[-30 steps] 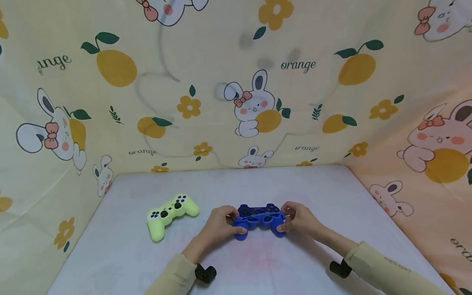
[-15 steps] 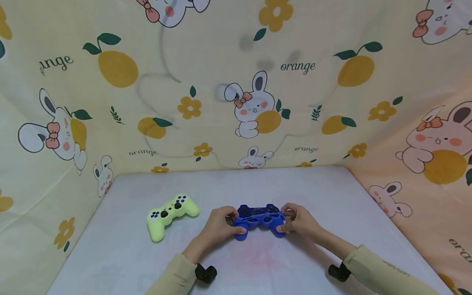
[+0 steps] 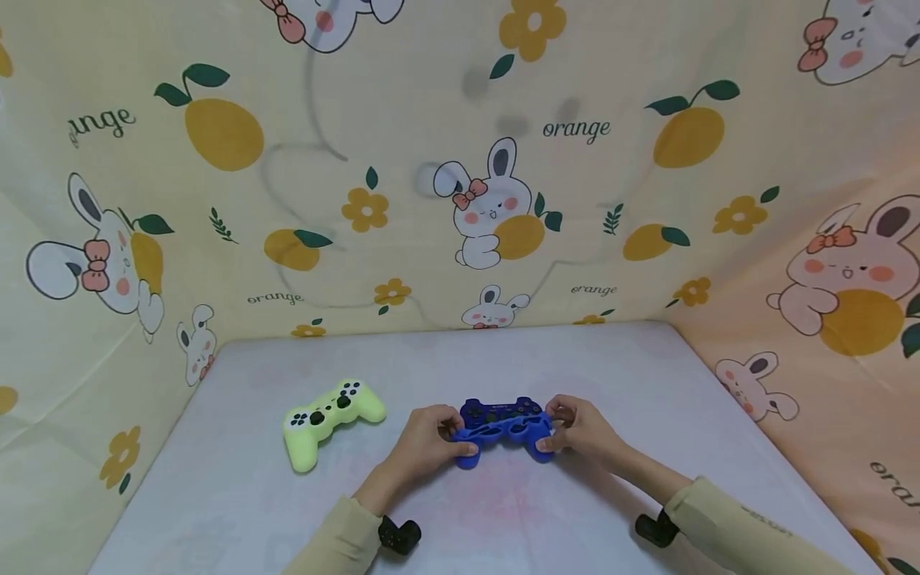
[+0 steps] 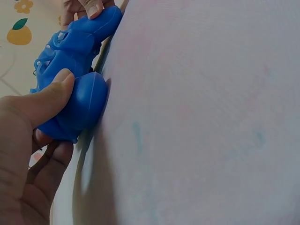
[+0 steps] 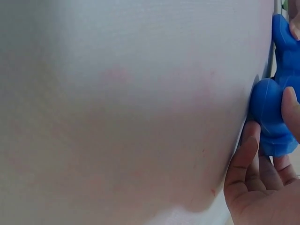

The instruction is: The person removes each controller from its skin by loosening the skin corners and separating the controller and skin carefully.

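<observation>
A bright blue silicone controller cover, with openings across its face, is held low over the white table in the head view. Behind its upper edge shows a dark blue game controller with dark sticks and buttons; its lower part is hidden by the cover. My left hand grips the cover's left side, thumb on the rounded handle in the left wrist view and fingers behind. On the right side my right hand pinches the other handle, its thumb in front; in the right wrist view its fingers curl under the handle.
A pale yellow-green game controller lies on the table to the left of my left hand. Printed fabric with rabbits and oranges hangs behind and along both sides of the white table.
Both hands keep their grip on the blue cover. The upper edge of the cover has tilted very slightly at its right side; the yellow-green controller stays where it was.
</observation>
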Demonstrator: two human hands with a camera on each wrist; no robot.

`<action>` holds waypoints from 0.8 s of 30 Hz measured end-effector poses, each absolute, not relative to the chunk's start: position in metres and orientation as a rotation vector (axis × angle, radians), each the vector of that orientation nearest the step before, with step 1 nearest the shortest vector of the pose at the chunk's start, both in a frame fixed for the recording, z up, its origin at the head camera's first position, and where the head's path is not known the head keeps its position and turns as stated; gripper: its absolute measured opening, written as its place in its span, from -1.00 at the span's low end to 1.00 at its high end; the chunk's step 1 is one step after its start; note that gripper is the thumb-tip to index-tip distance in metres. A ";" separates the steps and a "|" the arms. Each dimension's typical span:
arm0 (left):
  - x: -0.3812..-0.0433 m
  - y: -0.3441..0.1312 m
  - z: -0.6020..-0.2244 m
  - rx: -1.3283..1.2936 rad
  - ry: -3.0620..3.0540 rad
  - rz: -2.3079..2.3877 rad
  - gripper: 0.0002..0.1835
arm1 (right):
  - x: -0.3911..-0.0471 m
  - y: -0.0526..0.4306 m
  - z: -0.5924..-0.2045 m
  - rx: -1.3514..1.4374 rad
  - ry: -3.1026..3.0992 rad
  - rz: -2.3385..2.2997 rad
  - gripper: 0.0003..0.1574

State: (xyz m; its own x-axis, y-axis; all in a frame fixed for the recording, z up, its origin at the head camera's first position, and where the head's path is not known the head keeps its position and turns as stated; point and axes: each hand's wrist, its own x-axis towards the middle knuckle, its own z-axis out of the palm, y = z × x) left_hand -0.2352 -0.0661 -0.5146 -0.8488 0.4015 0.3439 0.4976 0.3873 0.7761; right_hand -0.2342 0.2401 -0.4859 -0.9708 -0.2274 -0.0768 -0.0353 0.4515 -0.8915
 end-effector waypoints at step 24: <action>-0.234 -0.068 -0.512 -0.764 -2.585 -1.438 -0.70 | -0.224 0.232 -0.482 -0.286 2.677 -1.483 -0.39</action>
